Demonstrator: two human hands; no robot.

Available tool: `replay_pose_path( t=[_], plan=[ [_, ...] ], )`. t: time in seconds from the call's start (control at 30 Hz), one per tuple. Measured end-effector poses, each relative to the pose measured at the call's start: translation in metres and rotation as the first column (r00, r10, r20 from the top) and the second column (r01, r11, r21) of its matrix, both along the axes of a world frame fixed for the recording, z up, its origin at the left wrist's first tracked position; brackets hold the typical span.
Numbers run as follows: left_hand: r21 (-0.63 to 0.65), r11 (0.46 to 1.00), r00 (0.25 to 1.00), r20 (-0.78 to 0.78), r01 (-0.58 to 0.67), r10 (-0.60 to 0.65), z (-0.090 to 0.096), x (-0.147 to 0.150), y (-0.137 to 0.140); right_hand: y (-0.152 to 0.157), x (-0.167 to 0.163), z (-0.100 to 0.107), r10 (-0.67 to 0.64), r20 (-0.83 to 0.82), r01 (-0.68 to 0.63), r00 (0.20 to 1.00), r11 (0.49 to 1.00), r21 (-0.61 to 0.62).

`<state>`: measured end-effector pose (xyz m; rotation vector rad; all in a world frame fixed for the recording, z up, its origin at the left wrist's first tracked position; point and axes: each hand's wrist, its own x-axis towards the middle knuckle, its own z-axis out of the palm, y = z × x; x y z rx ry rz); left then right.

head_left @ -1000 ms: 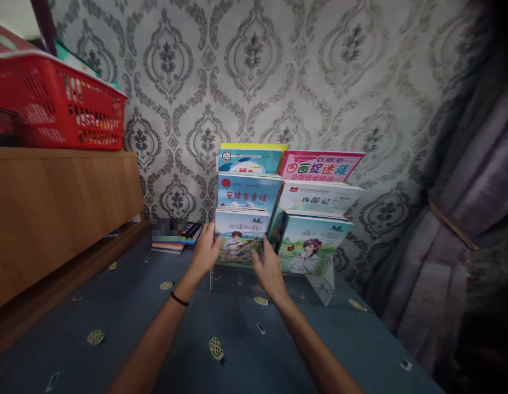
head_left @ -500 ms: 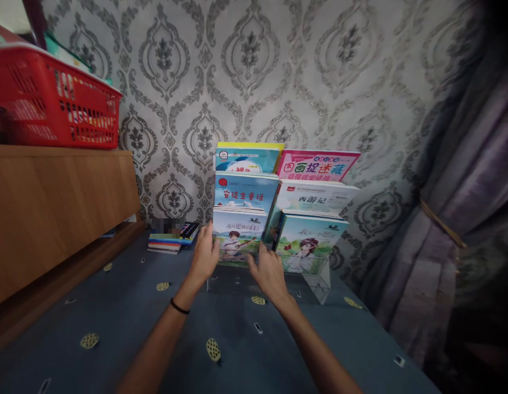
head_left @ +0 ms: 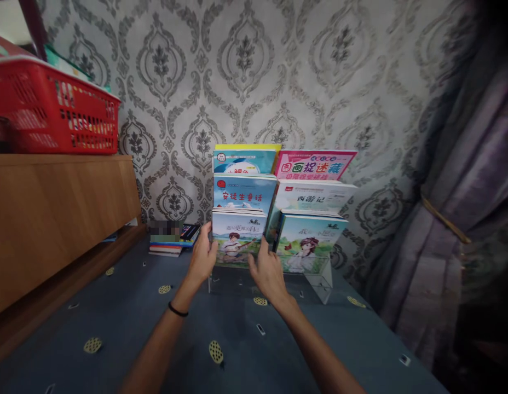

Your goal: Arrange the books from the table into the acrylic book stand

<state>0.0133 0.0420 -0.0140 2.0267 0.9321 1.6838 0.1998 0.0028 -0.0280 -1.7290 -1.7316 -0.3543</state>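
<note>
A clear stepped display stand point(head_left: 324, 280) holds picture books in two columns. At its lower left stands a book with a guitar-playing child point(head_left: 234, 243), several book edges showing behind its top. My left hand point(head_left: 203, 253) is at that book's left edge, fingers behind it and thumb in front. My right hand point(head_left: 269, 269) grips the right edge, its thumb low on the cover. Above are a blue book point(head_left: 242, 192) and a teal one point(head_left: 237, 162). The right column has a green-covered book point(head_left: 309, 246), a pale book point(head_left: 313, 197) and a pink one point(head_left: 315, 165).
A small pile of books point(head_left: 166, 247) lies to the left, partly blurred out. The blue cloth point(head_left: 155, 339) has pineapple prints. On the wooden cabinet point(head_left: 61, 213) at left sits a red basket point(head_left: 81, 117). Patterned wallpaper point(head_left: 246, 65) rises behind; a tied curtain point(head_left: 438, 230) hangs at right.
The view has shifted slightly. Both hands stay at the sides of the lower left book, with the right fingers a little higher along its edge.
</note>
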Motion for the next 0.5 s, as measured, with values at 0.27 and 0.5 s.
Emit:
replay_pose_path(
  t=[0.27,0.5],
  plan=[
    [-0.04,0.999,0.999,0.036,0.031,-0.03,0.0034,0.0004,-0.0009,0.0035,-0.0021,-0.0065,0.01,0.022,-0.012,1.0,0.997,0.076],
    [-0.054,0.994,0.992,0.094,0.091,-0.085,0.0036,0.0,0.0002,0.0024,-0.0031,-0.0065,0.033,0.021,-0.034,0.999,0.996,0.083]
  ],
)
